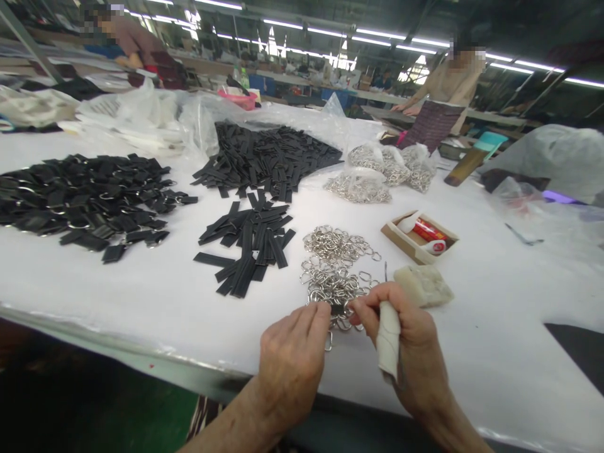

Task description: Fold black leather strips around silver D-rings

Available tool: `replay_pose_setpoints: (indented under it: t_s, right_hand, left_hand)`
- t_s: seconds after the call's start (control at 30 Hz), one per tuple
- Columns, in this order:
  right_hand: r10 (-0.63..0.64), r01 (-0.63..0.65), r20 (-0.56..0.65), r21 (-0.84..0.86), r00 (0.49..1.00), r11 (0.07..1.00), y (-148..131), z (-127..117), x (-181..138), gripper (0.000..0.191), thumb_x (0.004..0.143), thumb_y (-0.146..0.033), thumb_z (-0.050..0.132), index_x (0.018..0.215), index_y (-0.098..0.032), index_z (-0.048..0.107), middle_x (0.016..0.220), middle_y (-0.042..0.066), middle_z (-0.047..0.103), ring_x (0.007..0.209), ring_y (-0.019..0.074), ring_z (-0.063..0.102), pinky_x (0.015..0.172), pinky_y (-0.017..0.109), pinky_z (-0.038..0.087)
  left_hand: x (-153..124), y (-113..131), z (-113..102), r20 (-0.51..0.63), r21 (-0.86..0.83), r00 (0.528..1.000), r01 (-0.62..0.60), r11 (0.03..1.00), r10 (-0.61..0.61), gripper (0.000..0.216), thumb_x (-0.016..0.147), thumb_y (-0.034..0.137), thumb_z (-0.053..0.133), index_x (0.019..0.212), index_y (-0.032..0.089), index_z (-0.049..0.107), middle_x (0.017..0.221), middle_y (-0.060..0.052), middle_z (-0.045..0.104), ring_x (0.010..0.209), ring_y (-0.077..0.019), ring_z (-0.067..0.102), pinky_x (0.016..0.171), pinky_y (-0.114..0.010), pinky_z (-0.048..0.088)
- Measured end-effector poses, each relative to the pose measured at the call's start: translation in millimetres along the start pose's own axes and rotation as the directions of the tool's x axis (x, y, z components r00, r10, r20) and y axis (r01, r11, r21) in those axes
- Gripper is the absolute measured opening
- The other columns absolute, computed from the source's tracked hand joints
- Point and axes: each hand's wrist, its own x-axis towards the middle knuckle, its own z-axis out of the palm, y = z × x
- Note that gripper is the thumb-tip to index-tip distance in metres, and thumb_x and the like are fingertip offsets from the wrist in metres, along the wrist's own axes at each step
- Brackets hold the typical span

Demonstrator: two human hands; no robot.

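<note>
My left hand (295, 352) is closed on a short black strap (337, 309), whose end sticks out toward the right. My right hand (418, 333) holds a tool wrapped in pale cloth (389, 340), with a thin metal tip rising above the fingers. The right thumb and forefinger pinch together at the strap's free end, by a metal ring that they partly hide. Just behind both hands lies a heap of silver metal rings (336, 280). Loose black strips (245, 242) are spread to the left of the rings.
A big pile of black strips (268, 154) lies farther back. Black straps with rings (89, 201) are heaped at left. Bagged rings (361, 185), an open box with glue bottles (415, 242) and a yellowish block (425, 285) are at right. Two people stand beyond the table.
</note>
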Motion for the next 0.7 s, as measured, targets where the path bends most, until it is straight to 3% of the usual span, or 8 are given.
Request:
replay_pose_setpoints:
  t_s: [0.1, 0.17, 0.47, 0.53, 0.6, 0.67, 0.7]
  right_hand:
    - [0.050, -0.049, 0.059, -0.020, 0.997, 0.999, -3, -2, 1, 0.015, 0.086, -0.024, 0.055, 0.071, -0.022, 0.050, 0.061, -0.003, 0.062, 0.056, 0.0131, 0.055, 0.048, 0.020, 0.040]
    - [0.079, -0.078, 0.099, -0.010, 0.992, 0.997, -4, -2, 1, 0.017, 0.086, -0.026, 0.055, 0.071, -0.022, 0.049, 0.061, -0.003, 0.061, 0.054, 0.0125, 0.053, 0.048, 0.020, 0.039]
    - [0.153, -0.168, 0.156, 0.087, 0.976, 0.982, -9, -1, 5, 0.018, 0.085, -0.029, 0.055, 0.071, -0.022, 0.046, 0.057, -0.004, 0.058, 0.053, 0.0126, 0.055, 0.047, 0.020, 0.040]
    - [0.172, -0.195, 0.183, 0.114, 0.968, 0.974, -12, -2, 7, 0.018, 0.085, -0.029, 0.055, 0.073, -0.022, 0.045, 0.056, -0.004, 0.059, 0.052, 0.0121, 0.054, 0.047, 0.020, 0.040]
    - [0.180, -0.209, 0.205, 0.128, 0.962, 0.969, -14, -2, 7, 0.018, 0.086, -0.029, 0.055, 0.074, -0.022, 0.044, 0.055, -0.004, 0.060, 0.049, 0.0113, 0.053, 0.046, 0.019, 0.040]
    - [0.174, -0.200, 0.201, 0.117, 0.964, 0.973, -14, -3, 7, 0.018, 0.087, -0.029, 0.054, 0.074, -0.022, 0.043, 0.055, -0.004, 0.060, 0.047, 0.0108, 0.051, 0.045, 0.019, 0.040]
    - [0.160, -0.178, 0.176, 0.092, 0.971, 0.980, -14, -3, 7, 0.017, 0.087, -0.029, 0.053, 0.075, -0.022, 0.044, 0.055, -0.004, 0.059, 0.047, 0.0108, 0.051, 0.044, 0.019, 0.040]
  left_hand:
    - [1, -3, 2, -0.042, 0.179, 0.969, -0.232, 0.956, 0.243, 0.029, 0.085, 0.002, 0.040, 0.102, 0.004, 0.063, 0.086, -0.017, 0.072, 0.075, -0.0258, 0.069, 0.064, -0.034, 0.058]
    - [1, -4, 3, -0.030, 0.235, 0.953, -0.286, 0.929, 0.301, 0.028, 0.085, 0.001, 0.037, 0.100, 0.000, 0.061, 0.085, -0.018, 0.072, 0.074, -0.0263, 0.069, 0.062, -0.035, 0.059]
    - [-1, -5, 3, -0.014, 0.139, 0.972, -0.231, 0.963, 0.235, 0.026, 0.086, 0.001, 0.037, 0.103, 0.003, 0.057, 0.087, -0.017, 0.071, 0.076, -0.0237, 0.069, 0.064, -0.032, 0.057]
    - [-1, -5, 1, 0.006, 0.058, 0.987, -0.161, 0.985, 0.161, 0.026, 0.087, 0.002, 0.038, 0.102, 0.006, 0.058, 0.085, -0.014, 0.071, 0.074, -0.0223, 0.069, 0.063, -0.030, 0.056]
    - [1, -2, -2, 0.092, -0.093, 0.996, -0.010, 0.996, 0.018, 0.025, 0.087, 0.004, 0.039, 0.099, 0.010, 0.060, 0.081, -0.010, 0.071, 0.071, -0.0195, 0.068, 0.063, -0.027, 0.054]
    - [5, 2, -6, 0.240, -0.260, 0.954, 0.243, 0.935, -0.181, 0.022, 0.089, 0.010, 0.041, 0.093, 0.015, 0.062, 0.074, -0.004, 0.069, 0.065, -0.0160, 0.064, 0.061, -0.025, 0.051]
    - [8, 4, -9, 0.321, -0.333, 0.904, 0.388, 0.859, -0.284, 0.021, 0.090, 0.013, 0.041, 0.091, 0.017, 0.062, 0.071, -0.002, 0.067, 0.062, -0.0149, 0.062, 0.060, -0.024, 0.050]
